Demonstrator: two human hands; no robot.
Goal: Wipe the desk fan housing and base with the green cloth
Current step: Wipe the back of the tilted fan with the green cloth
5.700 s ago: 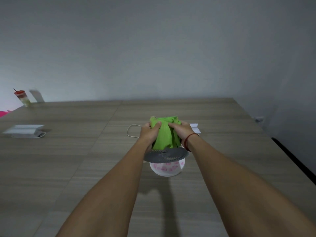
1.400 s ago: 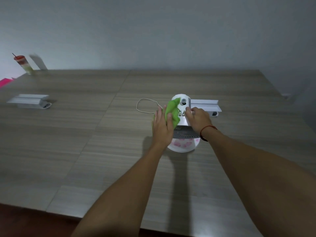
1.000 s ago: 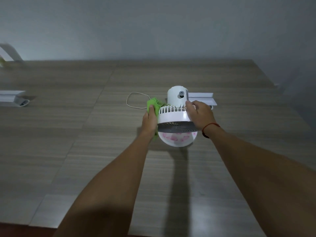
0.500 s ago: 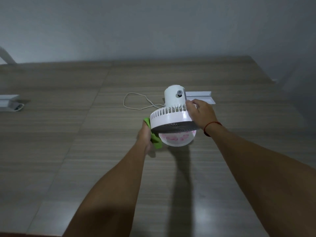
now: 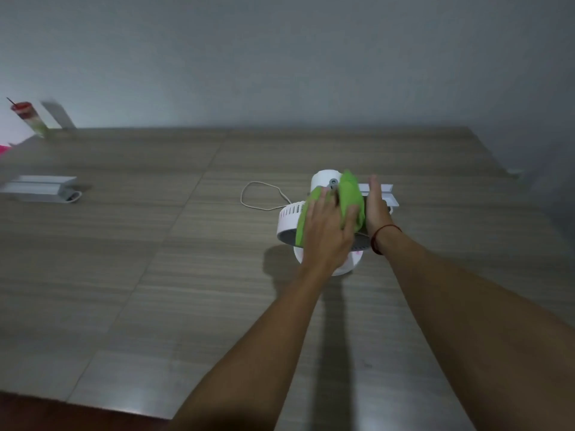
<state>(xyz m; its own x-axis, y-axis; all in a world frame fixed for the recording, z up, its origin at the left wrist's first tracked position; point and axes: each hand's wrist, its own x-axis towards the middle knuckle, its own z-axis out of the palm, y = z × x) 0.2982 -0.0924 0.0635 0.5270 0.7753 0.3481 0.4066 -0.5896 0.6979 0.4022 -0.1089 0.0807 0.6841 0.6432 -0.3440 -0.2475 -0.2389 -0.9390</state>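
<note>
White plastic desk fan point(image 5: 287, 217) sits under flat, spread-fingered left hand point(image 5: 326, 234) pressing green cloth point(image 5: 351, 194) onto its top, straight-fingered right hand point(image 5: 376, 206) bracing just right of cloth; looks mid-task, round white base point(image 5: 347, 264) below left palm probably not yet wiped.

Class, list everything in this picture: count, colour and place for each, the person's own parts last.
Table: one, grey-brown, fills the lower view.
Desk fan: one, white, on the table right of centre.
Green cloth: one, green, over the fan's top.
Cord: one, white, looped left of the fan.
Rails: two, white, one behind the fan, one far left.
Cup: one, red-lidded, far left corner.
Wrist string: one, red, right wrist.
Left hand: one, pressing the cloth onto the fan.
Right hand: one, flat against the fan's right side.
</note>
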